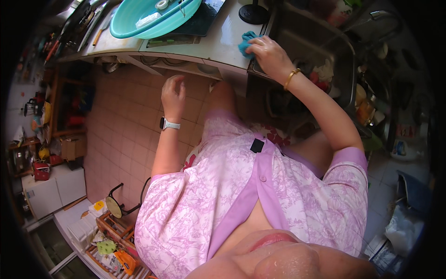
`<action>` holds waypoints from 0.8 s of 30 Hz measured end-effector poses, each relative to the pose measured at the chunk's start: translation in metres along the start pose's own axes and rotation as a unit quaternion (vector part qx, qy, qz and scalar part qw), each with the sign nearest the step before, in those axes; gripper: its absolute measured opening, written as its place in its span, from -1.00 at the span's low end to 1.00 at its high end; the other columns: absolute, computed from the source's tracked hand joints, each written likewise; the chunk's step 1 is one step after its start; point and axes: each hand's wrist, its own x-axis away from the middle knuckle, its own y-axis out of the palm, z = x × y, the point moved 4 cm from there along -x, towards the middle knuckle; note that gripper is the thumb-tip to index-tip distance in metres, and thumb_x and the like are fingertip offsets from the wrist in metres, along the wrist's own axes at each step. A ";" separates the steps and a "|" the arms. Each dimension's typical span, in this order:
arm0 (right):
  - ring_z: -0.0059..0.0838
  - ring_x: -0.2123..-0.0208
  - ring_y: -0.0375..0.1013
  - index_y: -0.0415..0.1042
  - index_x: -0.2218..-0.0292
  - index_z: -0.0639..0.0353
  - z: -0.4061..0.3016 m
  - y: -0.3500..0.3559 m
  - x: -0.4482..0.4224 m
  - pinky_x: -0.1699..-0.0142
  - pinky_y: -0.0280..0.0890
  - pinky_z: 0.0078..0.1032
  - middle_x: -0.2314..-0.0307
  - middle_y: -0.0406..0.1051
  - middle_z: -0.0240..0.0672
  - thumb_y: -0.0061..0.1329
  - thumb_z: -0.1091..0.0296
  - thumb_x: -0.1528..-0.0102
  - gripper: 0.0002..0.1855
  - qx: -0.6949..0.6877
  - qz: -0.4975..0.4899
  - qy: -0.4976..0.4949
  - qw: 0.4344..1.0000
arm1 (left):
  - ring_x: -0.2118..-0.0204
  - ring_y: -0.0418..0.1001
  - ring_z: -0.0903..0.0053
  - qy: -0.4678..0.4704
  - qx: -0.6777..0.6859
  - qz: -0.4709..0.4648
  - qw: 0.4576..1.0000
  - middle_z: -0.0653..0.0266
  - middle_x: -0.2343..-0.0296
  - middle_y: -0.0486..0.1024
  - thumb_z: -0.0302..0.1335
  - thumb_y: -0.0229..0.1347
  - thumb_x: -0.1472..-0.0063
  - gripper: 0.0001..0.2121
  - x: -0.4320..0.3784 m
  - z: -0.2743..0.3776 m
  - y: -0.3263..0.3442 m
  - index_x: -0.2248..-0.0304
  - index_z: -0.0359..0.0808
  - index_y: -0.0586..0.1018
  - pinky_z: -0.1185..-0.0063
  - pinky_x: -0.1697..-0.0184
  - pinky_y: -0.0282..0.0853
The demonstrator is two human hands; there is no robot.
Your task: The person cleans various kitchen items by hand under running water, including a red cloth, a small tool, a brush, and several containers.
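Note:
My right hand [268,55] grips a crumpled teal cloth [246,44] on the white countertop [223,42], right beside the rim of the metal sink [352,55]. A gold bracelet is on that wrist. My left hand [173,92] hangs in the air over the tiled floor, in front of the counter's edge, its fingers loosely curled with nothing seen in them. The wrist above it wears a watch. Water runs from the faucet [378,14] into the sink, where red and whitish things [324,71] lie near the front.
A turquoise basin [122,33] holding a white item stands on the counter, partly over a dark flat panel [198,26]. A round black base [253,14] stands by the sink. Farther left lies a wooden-handled knife [99,36]. A stool [114,206] is behind me at the left.

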 end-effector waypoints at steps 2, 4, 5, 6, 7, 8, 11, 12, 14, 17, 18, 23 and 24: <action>-0.25 0.17 0.39 0.45 0.34 0.16 -0.035 0.016 -0.035 0.06 0.32 -0.38 0.23 0.44 -0.30 -0.06 0.61 0.11 -0.77 -0.029 0.028 -0.056 0.998 | 0.16 0.42 0.25 -0.024 -0.008 0.009 1.000 0.18 0.24 0.49 -0.59 0.04 -0.10 -0.81 0.003 -0.013 -0.004 0.24 -0.30 0.50 0.43 0.09 0.31; -0.26 0.10 0.36 0.46 0.31 0.15 -0.059 0.057 -0.065 0.01 0.29 -0.39 0.16 0.41 -0.26 -0.06 0.55 0.11 -0.76 -0.051 0.010 -0.079 0.996 | 0.12 0.39 0.23 0.010 -0.033 0.023 0.999 0.15 0.18 0.46 -0.55 0.01 -0.15 -0.78 -0.012 -0.008 -0.001 0.19 -0.32 0.48 0.41 0.03 0.27; -0.24 0.07 0.36 0.46 0.30 0.14 -0.069 0.085 -0.078 -0.01 0.27 -0.37 0.12 0.39 -0.26 -0.07 0.48 0.05 -0.79 -0.018 -0.042 -0.082 0.996 | 0.10 0.38 0.22 0.026 -0.047 0.029 0.998 0.13 0.15 0.44 -0.53 -0.01 -0.17 -0.77 -0.020 -0.008 0.002 0.16 -0.33 0.47 0.40 0.01 0.25; -0.22 -0.02 0.30 0.46 0.20 0.10 -0.074 0.122 -0.086 -0.06 0.22 -0.31 0.01 0.31 -0.25 -0.07 0.40 0.01 -0.72 0.003 -0.040 -0.082 0.996 | 0.07 0.36 0.21 0.033 -0.045 0.035 0.998 0.12 0.12 0.43 -0.50 -0.04 -0.20 -0.75 -0.031 -0.011 0.002 0.12 -0.33 0.46 0.39 -0.02 0.22; -0.22 -0.10 0.22 0.41 0.08 0.04 -0.086 0.153 -0.092 -0.09 0.17 -0.29 -0.09 0.21 -0.25 -0.08 0.37 0.01 -0.60 -0.018 -0.069 -0.047 0.996 | 0.04 0.34 0.20 0.032 -0.052 0.045 0.997 0.10 0.09 0.41 -0.47 -0.06 -0.23 -0.73 -0.043 -0.021 -0.006 0.09 -0.34 0.45 0.38 -0.04 0.19; -0.23 -0.11 0.19 0.39 0.04 0.02 -0.082 0.158 -0.089 -0.10 0.16 -0.28 -0.11 0.18 -0.26 -0.09 0.37 0.01 -0.55 0.008 -0.057 -0.029 0.998 | 0.01 0.31 0.18 0.041 -0.043 0.047 0.997 0.08 0.06 0.39 -0.44 -0.09 -0.26 -0.71 -0.061 -0.022 0.003 0.06 -0.34 0.43 0.37 -0.07 0.17; -0.23 -0.12 0.17 0.35 -0.01 -0.01 -0.078 0.148 -0.075 -0.10 0.15 -0.28 -0.12 0.16 -0.27 -0.11 0.39 0.02 -0.51 0.015 -0.071 -0.028 0.997 | -0.05 0.27 0.16 0.123 -0.073 0.027 0.989 0.05 0.00 0.34 -0.34 -0.14 -0.31 -0.65 -0.104 -0.029 0.014 0.00 -0.34 0.40 0.36 -0.11 0.11; -0.23 -0.12 0.18 0.35 -0.01 -0.01 -0.071 0.140 -0.062 -0.10 0.16 -0.29 -0.12 0.17 -0.27 -0.12 0.40 0.02 -0.50 0.008 -0.087 -0.030 0.996 | -0.09 0.24 0.18 0.111 -0.087 -0.003 0.990 0.06 -0.03 0.31 -0.28 -0.15 -0.32 -0.63 -0.110 -0.029 0.020 -0.01 -0.31 0.40 0.32 -0.15 0.06; -0.27 -0.02 0.26 0.40 0.06 0.01 -0.051 0.108 -0.036 -0.02 0.21 -0.33 -0.05 0.24 -0.27 -0.08 0.38 0.06 -0.54 0.001 -0.074 -0.046 0.996 | -0.09 0.24 0.20 0.098 -0.135 -0.044 0.985 0.08 -0.04 0.31 -0.26 -0.15 -0.32 -0.63 -0.113 -0.048 0.022 -0.01 -0.28 0.40 0.31 -0.16 0.04; -0.23 0.19 0.38 0.46 0.28 0.06 -0.002 0.053 0.000 0.12 0.34 -0.35 0.28 0.40 -0.30 -0.09 0.52 0.08 -0.73 0.031 -0.082 0.009 0.996 | -0.08 0.25 0.22 0.098 -0.179 -0.043 0.978 0.13 -0.04 0.32 -0.22 -0.14 -0.30 -0.63 -0.114 -0.069 0.021 0.01 -0.24 0.43 0.28 -0.16 0.05; -0.24 0.21 0.38 0.49 0.32 0.05 0.017 0.036 0.007 0.14 0.36 -0.35 0.37 0.41 -0.31 -0.11 0.53 0.07 -0.75 0.006 -0.037 0.007 0.999 | -0.07 0.26 0.21 0.103 -0.171 -0.038 0.979 0.13 -0.03 0.33 -0.22 -0.13 -0.30 -0.63 -0.116 -0.074 0.020 0.02 -0.25 0.43 0.28 -0.15 0.06; -0.16 0.18 0.36 0.47 0.21 0.04 0.096 0.007 -0.011 0.05 0.32 -0.34 0.27 0.42 -0.20 -0.20 0.42 -0.07 -0.73 0.060 0.085 0.123 0.987 | 0.06 0.35 0.14 0.087 -0.193 -0.037 0.977 0.07 0.11 0.43 -0.30 -0.03 -0.23 -0.67 -0.131 -0.088 0.026 0.06 -0.26 0.45 0.30 -0.01 0.21; -0.15 0.13 0.33 0.46 0.20 0.03 0.110 0.026 -0.006 0.04 0.30 -0.27 0.22 0.40 -0.19 -0.20 0.36 -0.08 -0.73 0.069 0.028 0.183 0.980 | 0.10 0.35 0.09 0.087 -0.165 -0.033 0.982 0.03 0.13 0.42 -0.38 0.04 -0.15 -0.65 -0.135 -0.085 0.033 0.06 -0.27 0.45 0.30 0.00 0.22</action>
